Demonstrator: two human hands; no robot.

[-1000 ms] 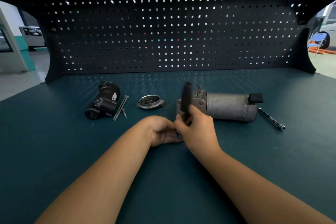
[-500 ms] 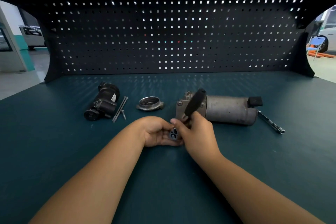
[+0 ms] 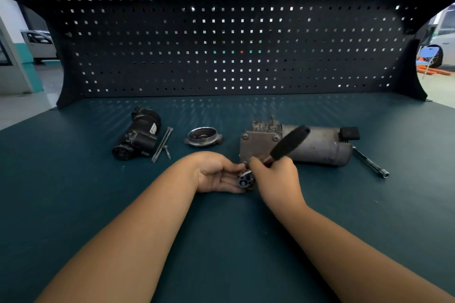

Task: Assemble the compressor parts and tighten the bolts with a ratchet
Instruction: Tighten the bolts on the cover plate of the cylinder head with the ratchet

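Note:
A small round dark compressor part (image 3: 245,179) with holes in its face lies at the middle of the bench, held by the fingers of my left hand (image 3: 218,172). My right hand (image 3: 277,176) grips the ratchet (image 3: 288,142) low on its shaft; the black handle points up and to the right, and the head is hidden behind my fingers at the small part. Just behind my hands lies the grey cylindrical compressor body (image 3: 317,146) with a bolted square end plate.
A black motor unit (image 3: 138,136) lies at the left with two long bolts (image 3: 162,144) and a short one beside it. A metal ring cover (image 3: 203,136) sits between it and the compressor. A metal rod (image 3: 370,162) lies at the right. The pegboard (image 3: 234,44) closes the back.
The ratchet handle has swung from upright over to the right, in front of the compressor body. My left hand stays on the small part.

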